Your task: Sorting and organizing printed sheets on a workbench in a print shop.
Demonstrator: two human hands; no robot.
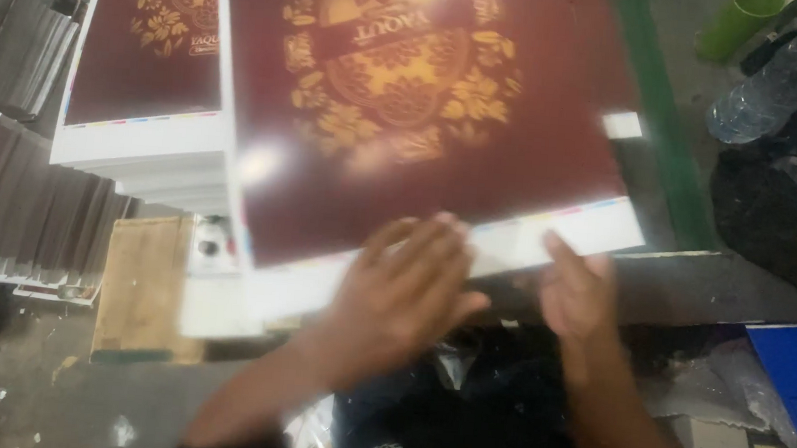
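Note:
A large maroon printed sheet (424,141) with a gold floral emblem and a white margin lies in front of me on a green-edged surface (670,151). My left hand (403,291) rests flat with fingers spread on the sheet's near white edge. My right hand (575,290) touches the same edge further right, fingers together and slightly blurred. Neither hand grips anything that I can see.
A second stack of the same maroon sheets (147,52) stands at the back left. Piles of grey boards (13,184) fill the left side. A wooden block (143,284) sits below them. A plastic bottle (789,75), green tube (736,23) and dark cloth (788,207) lie right.

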